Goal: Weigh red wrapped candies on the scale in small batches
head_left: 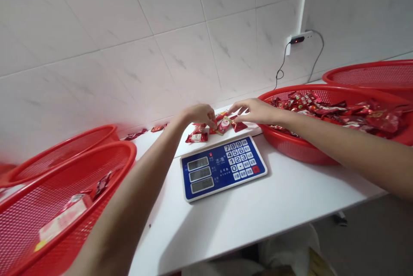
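Sweets (223, 125) on the scale (222, 181) are best moved gently.
The right hand (254, 110) is spread; the left hand (200, 114) is bent, its grip can't be told.

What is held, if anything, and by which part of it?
It cannot be told: left grip and right grip are at small packets, any hold unclear.

Bare hands (200, 114), bare forearms (145, 177)

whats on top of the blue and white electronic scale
On the scale, several small, mostly red wrapped packets lie on its flat white plate, with the left hand and right hand at them. Anything directly beneath packets or hands is covered.
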`<move>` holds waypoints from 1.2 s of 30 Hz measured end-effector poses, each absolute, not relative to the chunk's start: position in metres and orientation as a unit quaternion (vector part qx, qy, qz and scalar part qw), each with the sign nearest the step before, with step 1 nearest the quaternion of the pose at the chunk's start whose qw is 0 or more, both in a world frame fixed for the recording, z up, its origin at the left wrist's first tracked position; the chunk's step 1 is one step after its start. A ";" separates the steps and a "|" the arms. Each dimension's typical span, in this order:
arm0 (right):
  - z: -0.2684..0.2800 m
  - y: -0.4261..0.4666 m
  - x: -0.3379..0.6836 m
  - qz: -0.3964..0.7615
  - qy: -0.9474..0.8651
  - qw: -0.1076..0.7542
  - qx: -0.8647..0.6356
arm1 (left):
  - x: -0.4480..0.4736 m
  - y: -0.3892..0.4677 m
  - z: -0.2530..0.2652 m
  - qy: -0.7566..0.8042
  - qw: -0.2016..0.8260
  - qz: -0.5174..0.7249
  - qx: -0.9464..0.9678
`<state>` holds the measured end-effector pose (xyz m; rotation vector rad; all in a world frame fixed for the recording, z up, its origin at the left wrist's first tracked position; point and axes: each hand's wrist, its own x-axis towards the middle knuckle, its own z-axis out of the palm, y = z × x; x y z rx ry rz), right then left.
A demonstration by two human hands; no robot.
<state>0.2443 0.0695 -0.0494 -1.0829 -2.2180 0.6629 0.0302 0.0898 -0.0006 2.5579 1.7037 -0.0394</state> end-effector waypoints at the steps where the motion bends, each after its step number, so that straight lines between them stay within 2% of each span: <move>1: -0.049 0.069 0.244 0.248 -0.831 0.289 -0.405 | 0.027 0.086 0.002 0.560 0.037 0.009 0.828; 4: -0.049 0.070 0.244 0.244 -0.832 0.289 -0.406 | 0.018 0.069 0.009 0.577 0.029 0.090 0.811; 7: -0.051 0.072 0.244 0.244 -0.830 0.285 -0.413 | 0.014 0.044 0.013 0.531 0.048 0.339 0.775; 10: -0.051 0.072 0.244 0.239 -0.829 0.286 -0.416 | 0.014 0.018 0.015 0.408 0.093 0.591 0.689; 13: -0.050 0.070 0.244 0.234 -0.827 0.284 -0.426 | 0.014 -0.004 0.020 0.291 0.114 0.692 0.651; 19: -0.049 0.066 0.242 0.241 -0.808 0.287 -0.455 | 0.002 -0.033 0.034 0.157 0.102 0.726 0.662; 24: -0.049 0.066 0.242 0.235 -0.811 0.283 -0.455 | -0.007 -0.042 0.039 0.153 0.053 0.734 0.660; 30: -0.045 0.061 0.240 0.216 -0.815 0.272 -0.464 | 0.004 -0.047 0.037 0.162 0.061 0.726 0.665; 36: -0.043 0.059 0.240 0.236 -0.810 0.286 -0.455 | 0.020 -0.064 0.031 0.164 0.001 0.707 0.688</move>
